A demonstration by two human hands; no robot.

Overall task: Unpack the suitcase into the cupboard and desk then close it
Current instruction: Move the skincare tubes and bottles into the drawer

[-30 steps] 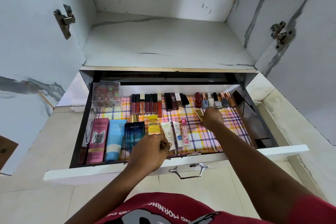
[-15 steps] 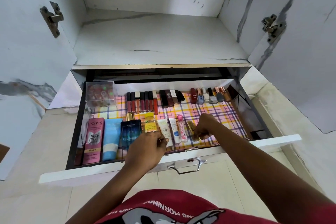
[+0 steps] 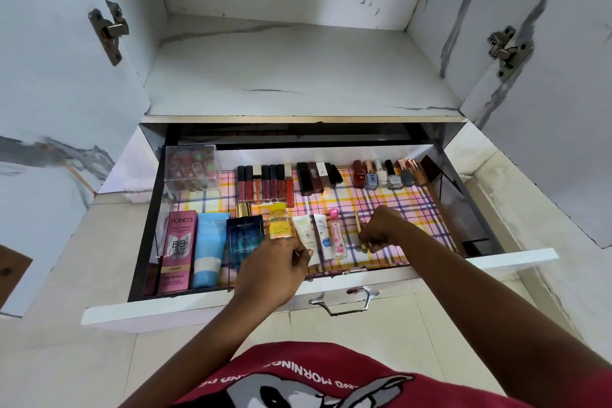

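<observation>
White marble-patterned cupboard walls fill the upper frame, both doors swung open, and below the bare shelf a drawer is pulled out across the middle. On its checked liner, cosmetics already lie in tidy rows: lip glosses, lipsticks and nail polishes along the back, tubes and bottles along the front, so this part of the unpacking looks well along (the suitcase itself is out of view, so what remains in it, and the closing, cannot be judged).

At lower centre the left hand, knuckles up and fingers curled, grips the foot of the yellow bottle. Right of centre the right hand pinches a slim gold tube, lying just beside the pink bottle.
</observation>
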